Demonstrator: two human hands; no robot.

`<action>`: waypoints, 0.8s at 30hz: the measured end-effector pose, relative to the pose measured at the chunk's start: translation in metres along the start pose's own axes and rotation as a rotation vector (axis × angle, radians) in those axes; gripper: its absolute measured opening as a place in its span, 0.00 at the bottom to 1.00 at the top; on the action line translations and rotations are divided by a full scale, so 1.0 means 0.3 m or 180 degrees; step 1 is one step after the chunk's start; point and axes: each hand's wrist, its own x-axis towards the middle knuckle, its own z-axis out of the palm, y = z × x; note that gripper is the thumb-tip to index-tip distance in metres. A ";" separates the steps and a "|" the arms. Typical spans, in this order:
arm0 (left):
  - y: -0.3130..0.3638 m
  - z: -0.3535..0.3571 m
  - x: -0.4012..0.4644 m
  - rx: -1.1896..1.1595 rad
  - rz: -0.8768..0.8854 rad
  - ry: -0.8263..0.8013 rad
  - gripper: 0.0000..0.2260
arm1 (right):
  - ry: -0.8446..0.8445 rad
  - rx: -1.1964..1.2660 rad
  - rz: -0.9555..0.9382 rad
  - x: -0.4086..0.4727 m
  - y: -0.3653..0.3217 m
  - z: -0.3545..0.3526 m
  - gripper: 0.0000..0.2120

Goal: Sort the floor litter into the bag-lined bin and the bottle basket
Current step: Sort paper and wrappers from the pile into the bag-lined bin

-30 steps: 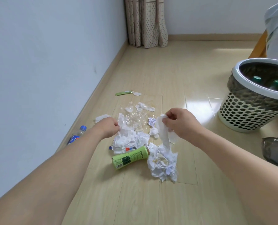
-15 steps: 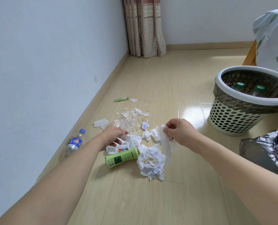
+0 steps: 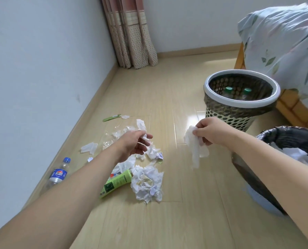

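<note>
Pale wood floor (image 3: 167,87) runs to a corner with a curtain (image 3: 131,33); a bed (image 3: 284,42) stands at right. Beside it sits the perforated basket (image 3: 221,115), two green-capped bottles inside, and nearer, at the right edge, the black-lined bin (image 3: 293,139) with white paper in it. Litter lies mid-floor: a big paper wad (image 3: 147,186) touching a green bottle (image 3: 116,182), clear film and scraps beyond, a blue-capped bottle (image 3: 58,175) by the wall.

Right hand (image 3: 210,130) pinches a long tissue (image 3: 194,150), hanging free above the floor, between the pile and the bin. Left hand (image 3: 135,142) pinches a crumpled scrap (image 3: 142,128) over the pile, its other fingers loose.

Risk, as I judge it: the dangling tissue could miss the bin's rim, or the lightly held scrap could slip out on the way across.

Much of the bin is cut off by the frame and the right forearm; the film's edges are hard to trace, and a red-capped item under the papers is mostly hidden
</note>
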 end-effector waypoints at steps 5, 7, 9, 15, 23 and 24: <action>0.244 0.369 0.002 0.0001 0.0486 -0.0688 0.11 | 0.0485 0.0062 0.0346 -0.030 0.114 -0.289 0.07; 0.310 0.519 -0.004 0.0064 0.0608 -0.0949 0.10 | 0.0604 0.0074 0.0544 -0.055 0.192 -0.373 0.07; 0.356 0.669 -0.011 0.0192 0.0685 -0.1159 0.09 | 0.0765 0.0088 0.0745 -0.094 0.282 -0.451 0.07; 0.329 1.138 0.005 0.1384 0.0880 -0.1581 0.08 | 0.1371 0.0255 0.1377 -0.237 0.600 -0.651 0.08; 0.287 1.292 0.000 0.2943 0.1429 -0.1294 0.04 | 0.1457 0.0271 0.1475 -0.249 0.723 -0.674 0.17; 0.297 1.263 0.006 0.2863 0.1489 -0.1181 0.05 | 0.1616 0.0190 0.1361 -0.238 0.710 -0.680 0.17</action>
